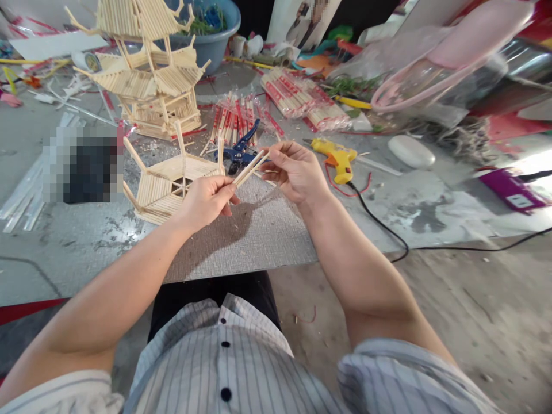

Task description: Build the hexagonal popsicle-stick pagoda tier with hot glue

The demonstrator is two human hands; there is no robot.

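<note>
Wooden sticks [248, 168] aslant over worktop [267, 230], seen from my remote station, left grip [209, 198] pinching near ends, right grip [297, 172] apparently pinching far ends.

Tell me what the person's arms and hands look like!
The left hand and right hand wear no gloves, and no watch or bracelet shows. The left sleeve and right sleeve are short, pale and striped, leaving both forearms bare.
</note>
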